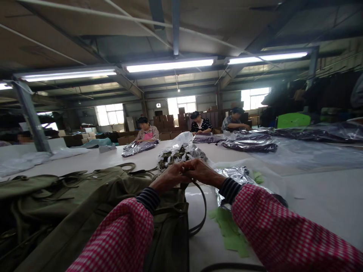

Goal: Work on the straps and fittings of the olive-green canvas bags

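Over the edge of a pile of olive-green cloth garments (93,192), both my hands meet with their fingers bent. My left hand (171,174) is closed at the top end of a dark narrow strap (204,206). Its fingertips are partly hidden behind my right hand (202,170), which is closed at the same spot. From under the fingers the strap curves down in a loop to the table (320,200). Just beyond my hands lies a clear plastic bag (181,153) with dark green and white pieces in it.
Light green scraps (231,232) and a shiny plastic-wrapped item (236,175) lie right of my hands. Farther back are bagged dark purple garments (249,142) and plastic sheeting (317,155). Several people sit across the table, one in a pink apron (151,134).
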The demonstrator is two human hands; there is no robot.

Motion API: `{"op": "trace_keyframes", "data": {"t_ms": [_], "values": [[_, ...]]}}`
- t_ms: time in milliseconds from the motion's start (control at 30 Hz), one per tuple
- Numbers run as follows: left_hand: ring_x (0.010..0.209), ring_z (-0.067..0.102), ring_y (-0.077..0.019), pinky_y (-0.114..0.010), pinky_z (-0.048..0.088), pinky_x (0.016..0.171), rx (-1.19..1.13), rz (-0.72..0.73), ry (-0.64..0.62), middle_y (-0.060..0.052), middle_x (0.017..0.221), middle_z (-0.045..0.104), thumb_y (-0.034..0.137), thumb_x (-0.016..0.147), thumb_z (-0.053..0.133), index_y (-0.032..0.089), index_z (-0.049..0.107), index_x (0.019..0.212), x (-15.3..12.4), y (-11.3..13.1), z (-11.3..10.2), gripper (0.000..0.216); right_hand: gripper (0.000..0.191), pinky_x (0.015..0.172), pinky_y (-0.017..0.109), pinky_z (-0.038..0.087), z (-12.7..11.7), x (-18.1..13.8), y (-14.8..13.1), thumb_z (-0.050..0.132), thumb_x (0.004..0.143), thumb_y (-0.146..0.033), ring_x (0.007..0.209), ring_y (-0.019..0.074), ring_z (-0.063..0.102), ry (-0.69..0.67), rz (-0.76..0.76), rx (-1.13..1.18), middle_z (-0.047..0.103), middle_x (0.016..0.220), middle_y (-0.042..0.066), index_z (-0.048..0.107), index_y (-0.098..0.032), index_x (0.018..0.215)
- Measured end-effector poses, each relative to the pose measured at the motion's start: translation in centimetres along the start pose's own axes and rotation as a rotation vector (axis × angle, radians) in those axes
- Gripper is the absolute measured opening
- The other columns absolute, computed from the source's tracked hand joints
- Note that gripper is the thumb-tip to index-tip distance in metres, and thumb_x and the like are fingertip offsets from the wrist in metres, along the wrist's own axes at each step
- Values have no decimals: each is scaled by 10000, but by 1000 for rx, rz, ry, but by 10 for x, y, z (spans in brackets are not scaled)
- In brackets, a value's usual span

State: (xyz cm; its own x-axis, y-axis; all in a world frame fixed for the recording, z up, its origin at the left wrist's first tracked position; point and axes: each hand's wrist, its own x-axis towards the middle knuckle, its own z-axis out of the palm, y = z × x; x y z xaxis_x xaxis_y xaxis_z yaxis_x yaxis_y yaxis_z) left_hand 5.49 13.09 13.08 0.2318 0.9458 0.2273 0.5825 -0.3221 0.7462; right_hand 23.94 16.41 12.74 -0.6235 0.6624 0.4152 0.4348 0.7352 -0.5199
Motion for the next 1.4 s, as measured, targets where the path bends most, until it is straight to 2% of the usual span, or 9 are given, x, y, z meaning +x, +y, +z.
{"op": "trace_keyframes", "data": {"t_ms": [100,200,400,533,633,800,967,1233,1400], "values": [[692,624,-182,-247,463,592,-19,-10,19,1,688,646,351,593,846,130,719,826,7,-3,4,346,135,618,218,480,10,3,5,641,797,-208,727,144,622,98,36,287,660,781,9,695,-139,900],[512,575,-156,-255,428,482,-27,-71,71,8,535,579,459,716,766,125,693,724,5,-7,0,343,301,513,213,492,25,-7,15,608,869,-323,720,155,654,164,113,350,684,919,63,619,-133,1103],[487,611,-160,-253,435,494,96,-124,189,8,517,578,451,866,617,165,614,621,1,-3,-4,377,170,591,237,500,44,-20,13,532,934,-255,683,154,679,125,125,86,712,839,63,648,-140,980],[684,682,-213,-279,450,626,267,-180,347,-9,556,573,430,911,573,189,582,574,9,9,-1,415,239,779,316,457,38,-12,3,425,963,-162,905,243,691,171,104,-150,721,896,128,662,-152,996],[893,685,-238,-324,489,782,351,-310,444,-45,723,669,434,944,572,181,645,683,21,7,-2,370,310,776,323,424,37,-11,4,417,900,-54,936,265,690,79,64,-290,732,954,168,677,-149,1041],[946,674,-200,-393,562,852,375,-586,484,-62,1060,688,446,967,606,153,658,1081,31,-29,-12,319,210,640,273,383,53,-43,11,553,834,-102,764,223,690,-142,5,-356,752,808,109,744,-186,847],[1012,668,-225,-405,573,865,392,-704,459,-77,1141,669,408,959,631,153,639,1165,28,-66,-17,328,161,637,222,387,55,-104,-5,603,865,-155,711,153,645,-385,-41,-59,741,770,33,739,-199,790],[995,668,-221,-413,567,871,434,-696,475,-73,1115,677,428,963,618,144,648,1130,20,-76,-20,331,253,520,203,298,41,-151,-39,586,856,-128,509,77,359,-588,-23,386,396,558,-74,482,-193,635],[852,686,-189,-343,543,795,401,-517,427,-61,973,716,428,1030,469,124,648,1098,1,-49,-19,360,278,515,218,283,40,-152,-42,594,872,-147,508,81,341,-654,-42,361,364,549,-74,477,-193,624]]}}
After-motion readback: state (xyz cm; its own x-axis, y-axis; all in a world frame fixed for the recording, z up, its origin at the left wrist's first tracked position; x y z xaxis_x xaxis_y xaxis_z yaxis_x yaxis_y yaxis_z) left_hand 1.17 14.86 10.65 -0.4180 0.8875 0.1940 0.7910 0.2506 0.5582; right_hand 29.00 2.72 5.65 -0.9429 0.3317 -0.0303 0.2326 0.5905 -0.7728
